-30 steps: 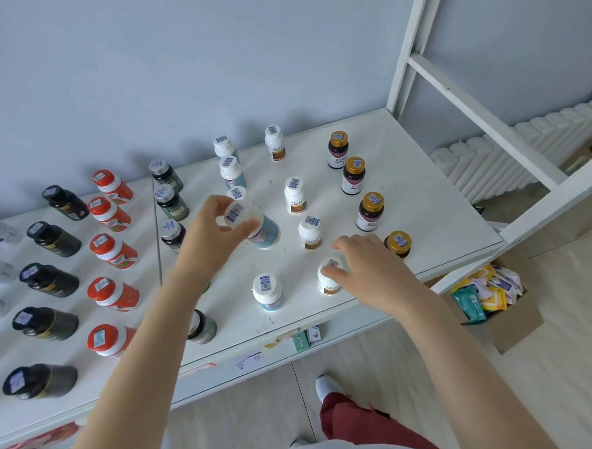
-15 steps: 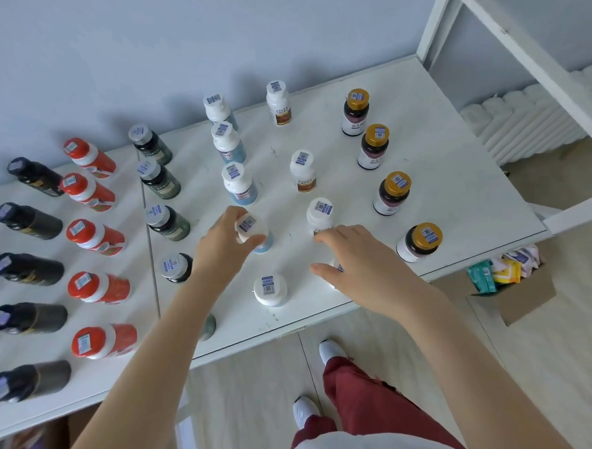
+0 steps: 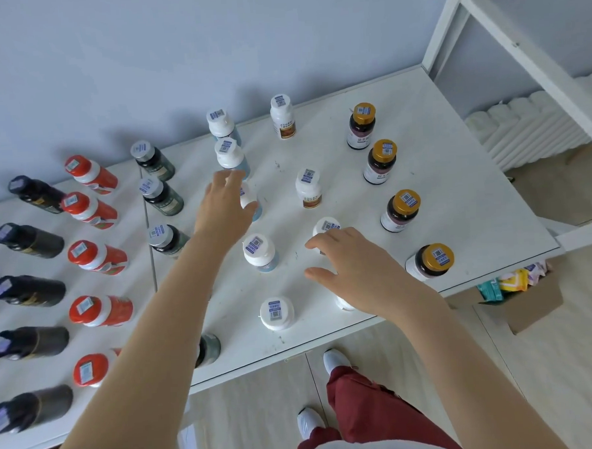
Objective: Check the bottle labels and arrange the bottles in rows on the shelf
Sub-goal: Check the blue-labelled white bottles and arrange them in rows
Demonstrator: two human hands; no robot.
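Bottles stand in columns on the white shelf [image 3: 457,181]: black ones [image 3: 30,291] at far left, red-capped ones [image 3: 95,257], dark green ones [image 3: 161,197], white-capped blue ones [image 3: 259,252], white ones with brown labels [image 3: 308,187], and gold-capped dark ones [image 3: 400,210] at right. My left hand [image 3: 223,207] reaches over the third blue bottle [image 3: 248,200], fingers extended past its cap and hiding most of it. My right hand [image 3: 355,269] hovers with spread fingers near the front edge. It covers most of a white bottle [image 3: 343,303], and its fingertips are near another [image 3: 325,226].
White shelf frame bars [image 3: 518,51] rise at the right, with a radiator [image 3: 539,122] behind. A cardboard box [image 3: 532,301] of coloured packets sits on the floor under the shelf's right corner. My feet [image 3: 334,359] stand at the front edge.
My left hand set the blue bottle upright in its column, let go, and moved back to the bottle behind it. My right hand stayed over the front white bottle. The view tilted down.
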